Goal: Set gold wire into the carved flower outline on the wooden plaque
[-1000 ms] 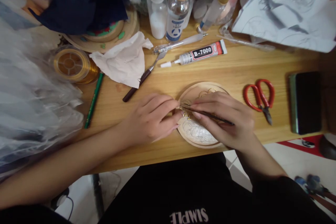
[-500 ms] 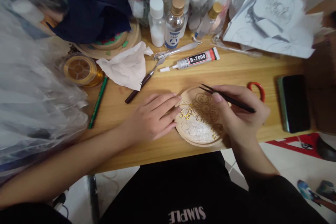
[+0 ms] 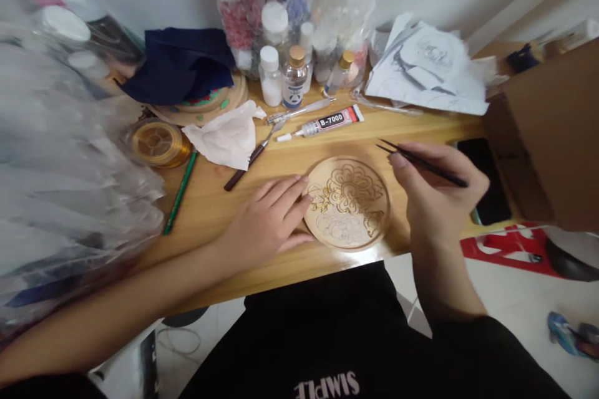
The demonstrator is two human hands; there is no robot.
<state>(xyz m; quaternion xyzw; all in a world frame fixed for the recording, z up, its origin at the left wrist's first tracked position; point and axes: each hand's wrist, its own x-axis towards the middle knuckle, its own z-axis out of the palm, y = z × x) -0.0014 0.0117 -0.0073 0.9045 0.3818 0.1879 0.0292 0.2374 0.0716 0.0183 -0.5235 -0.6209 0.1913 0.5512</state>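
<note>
Namely: one wooden disc (image 3: 318, 177), near the table's (image 3: 281, 161) front edge; probably light and stiff, its gold wire (image 3: 320, 201) likely delicate, best held by the rim. Left hand (image 3: 264, 218): loosely spread at its left side. Right hand (image 3: 435, 193): pinching black tweezers (image 3: 429, 166).

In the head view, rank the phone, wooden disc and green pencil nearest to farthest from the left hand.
From the left hand:
1. Wooden disc, immediately right.
2. Green pencil, to the left.
3. Phone, far right, past the right hand.

Dim, soft light — blur toward edges.
</note>
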